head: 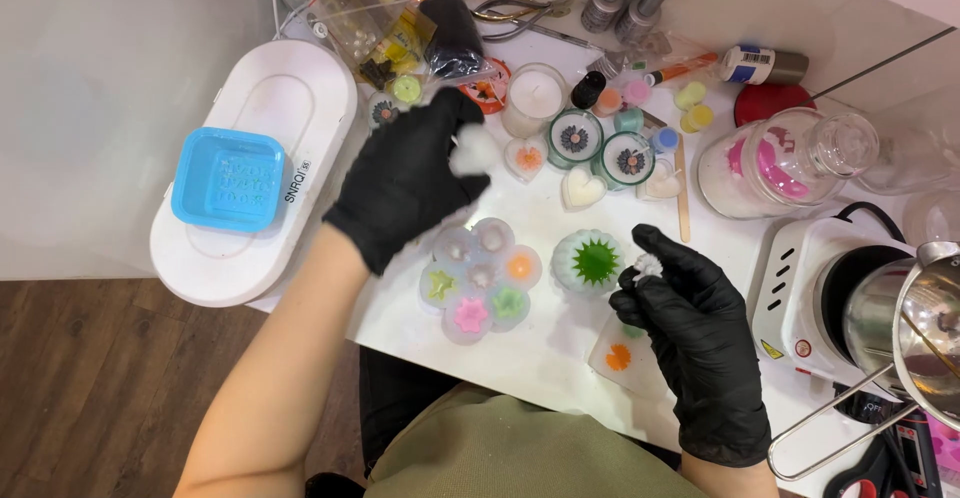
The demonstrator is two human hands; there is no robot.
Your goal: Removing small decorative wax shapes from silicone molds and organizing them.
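Both my hands wear black gloves. My left hand (415,173) is raised above the white table (540,343) and pinches a small white fluffy lump (473,150). My right hand (695,333) holds a smaller white bit (648,266) between its fingertips, next to a round white mould with a green star shape (591,261). Between my hands lies a clear flower-shaped mould (481,278) with several coloured shapes in its cups. Under my right hand a clear piece with an orange shape (619,357) is partly hidden.
A blue rectangular mould (228,179) sits on a white oval device (255,163) at left. Small candles, heart shapes, bottles and tools crowd the back. A glass jar (790,163) and a white melting pot with a metal pitcher (885,323) stand at right.
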